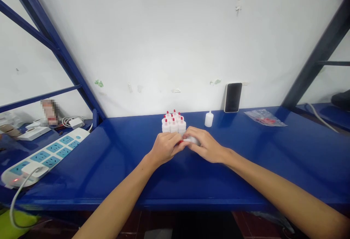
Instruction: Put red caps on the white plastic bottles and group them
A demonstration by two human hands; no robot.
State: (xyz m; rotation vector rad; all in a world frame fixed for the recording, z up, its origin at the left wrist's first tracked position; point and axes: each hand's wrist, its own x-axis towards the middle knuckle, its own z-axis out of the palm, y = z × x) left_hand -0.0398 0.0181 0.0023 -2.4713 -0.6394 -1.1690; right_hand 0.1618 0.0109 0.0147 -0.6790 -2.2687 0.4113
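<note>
My right hand (pixel 206 146) is wrapped round a white squeeze bottle (pixel 193 140), tilted with its nozzle to the left. At the nozzle's tip, my left hand (pixel 166 146) pinches a small red cap (pixel 180 142); fingers partly hide it, so I cannot tell how far it sits on the nozzle. Just behind my hands stands a tight group of white bottles with red caps (pixel 173 124), upright. Further right is one uncapped white bottle (pixel 209 119), also upright. A clear plastic bag (pixel 265 118) with red caps inside lies at the back right.
The blue table (pixel 115 173) meets a white wall, where a dark-screened device (pixel 233 97) leans. A white power strip (pixel 51 151) with a plugged-in charger and cable lies along the left. Blue metal posts (pixel 62 60) rise at both sides.
</note>
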